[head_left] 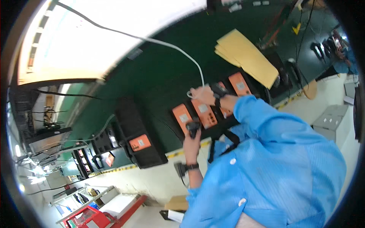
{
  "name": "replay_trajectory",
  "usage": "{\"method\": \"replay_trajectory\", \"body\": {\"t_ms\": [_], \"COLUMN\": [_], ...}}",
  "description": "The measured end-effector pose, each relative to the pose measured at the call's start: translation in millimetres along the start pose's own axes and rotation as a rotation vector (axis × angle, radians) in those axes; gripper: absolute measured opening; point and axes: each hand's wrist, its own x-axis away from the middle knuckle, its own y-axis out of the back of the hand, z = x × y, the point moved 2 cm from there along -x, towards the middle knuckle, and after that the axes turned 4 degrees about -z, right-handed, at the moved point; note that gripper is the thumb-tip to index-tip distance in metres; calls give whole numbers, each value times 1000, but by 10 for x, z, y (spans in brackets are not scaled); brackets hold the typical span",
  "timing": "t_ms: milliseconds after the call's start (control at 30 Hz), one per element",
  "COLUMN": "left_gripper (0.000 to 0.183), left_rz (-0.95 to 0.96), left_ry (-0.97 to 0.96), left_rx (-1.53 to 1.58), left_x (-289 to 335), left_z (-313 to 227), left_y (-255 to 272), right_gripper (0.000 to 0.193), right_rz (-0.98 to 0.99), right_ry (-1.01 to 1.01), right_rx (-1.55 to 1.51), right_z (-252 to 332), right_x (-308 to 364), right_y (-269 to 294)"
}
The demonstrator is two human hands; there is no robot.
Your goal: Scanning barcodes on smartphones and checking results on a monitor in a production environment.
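My right hand (204,95) is closed at the end of a white cable (178,49), over an orange rectangular panel (205,114) with a white label. Its fingers are smeared by motion. A black device (219,90) is strapped to the right wrist. Nearer to me, my left hand (191,143) is wrapped round a small black object (193,127) whose kind I cannot make out. That object sits at the lower part of another orange panel (182,117). The left wrist wears a black strap with a box (180,169).
Yellow sheets (247,57) lie on the dark green bench (152,76) beyond another orange panel (239,84). A black case (131,117) with an orange panel (140,143) stands left. A bright panel (114,22) fills the upper left. Grey boxes (330,119) stand right.
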Motion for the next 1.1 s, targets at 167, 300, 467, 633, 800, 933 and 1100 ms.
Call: {"method": "replay_trajectory", "body": {"t_ms": [167, 300, 467, 633, 800, 933, 1100], "left_gripper": [46, 55, 58, 46, 29, 35, 33], "left_rz": [-455, -546, -409, -747, -340, 89, 14], "left_ry": [-33, -91, -107, -272, -328, -82, -113], "left_rx": [-711, -307, 127, -42, 118, 436, 484], "left_x": [214, -420, -990, -276, 325, 229, 21], "left_z": [475, 918, 1130, 1064, 850, 481, 352], "left_y": [571, 396, 242, 360, 230, -119, -303], "right_gripper": [15, 16, 12, 20, 26, 24, 31], "right_rz": [4, -170, -115, -86, -83, -156, -290], "right_ry": [-29, 187, -9, 30, -58, -27, -21], "right_rx": [13, 44, -114, -524, -476, -406, 110], "right_z": [72, 182, 274, 306, 161, 143, -111], "right_x": [108, 281, 172, 225, 242, 217, 829], "right_y": [71, 37, 226, 645, 604, 533, 989]}}
